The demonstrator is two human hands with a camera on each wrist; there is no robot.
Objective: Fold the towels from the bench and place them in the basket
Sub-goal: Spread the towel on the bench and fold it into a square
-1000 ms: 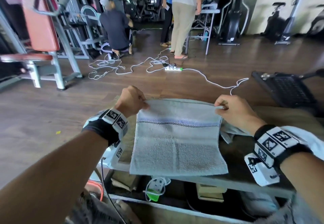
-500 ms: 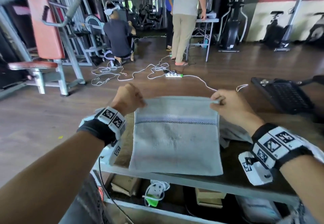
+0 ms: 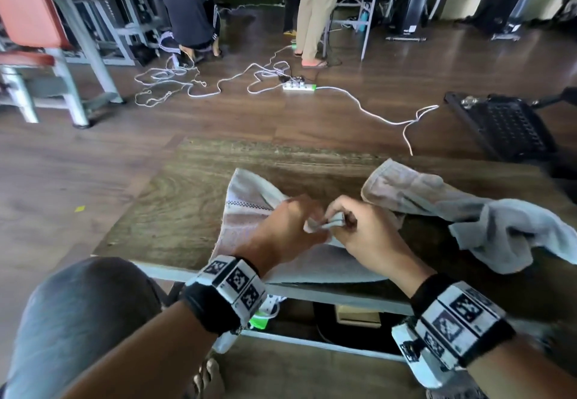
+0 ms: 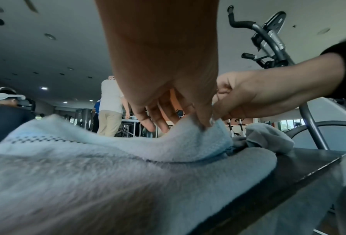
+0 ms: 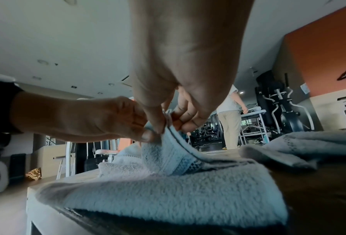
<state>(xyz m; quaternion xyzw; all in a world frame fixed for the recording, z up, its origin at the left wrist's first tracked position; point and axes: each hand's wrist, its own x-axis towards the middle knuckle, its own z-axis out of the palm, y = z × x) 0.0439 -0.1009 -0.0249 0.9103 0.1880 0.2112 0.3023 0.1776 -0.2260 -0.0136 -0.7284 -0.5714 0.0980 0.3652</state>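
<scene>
A pale grey towel (image 3: 246, 208) with a dotted band lies on the wooden bench (image 3: 187, 199), its near edge over the bench front. My left hand (image 3: 299, 227) and right hand (image 3: 349, 227) meet above its middle, both pinching the same bunched towel edge. In the left wrist view the left hand (image 4: 198, 122) pinches a raised fold of the towel (image 4: 107, 159). In the right wrist view the right hand (image 5: 168, 125) pinches the banded hem of the towel (image 5: 168, 198). A second, crumpled towel (image 3: 468, 214) lies to the right on the bench. No basket is visible.
Under the bench top a shelf (image 3: 352, 314) holds small boxes. White cables and a power strip (image 3: 298, 86) trail over the floor beyond. A black grid frame (image 3: 505, 127) sits at the right. Two people (image 3: 312, 8) and gym machines (image 3: 46, 39) stand farther back.
Both hands, earlier holding the towel's far corners apart, have come together over its middle with the corners. The head view has tilted down toward the bench.
</scene>
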